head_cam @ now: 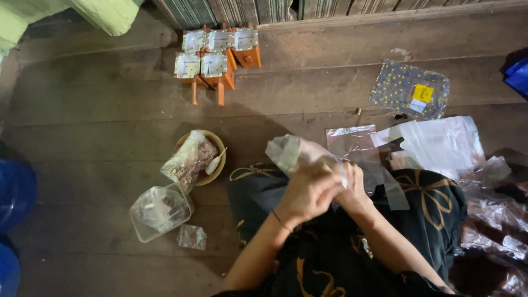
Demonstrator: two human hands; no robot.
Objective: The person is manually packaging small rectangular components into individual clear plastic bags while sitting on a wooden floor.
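Note:
Both my hands meet over my lap, which is covered in dark cloth with gold patterns. My left hand point(307, 191) and my right hand point(355, 190) are closed together on a small clear plastic bag point(291, 152) that sticks up and to the left from my fingers. What is inside the bag cannot be made out. A thin dark band circles my left wrist.
A wooden bowl point(218, 144) holding a filled plastic bag point(186, 159) and a white spoon sits left of my knee. A clear plastic tub point(159, 210) and a small packet point(192, 237) lie nearer. Several small orange wooden boxes point(215, 58) stand farther back. Plastic bags point(440, 144) are piled at right.

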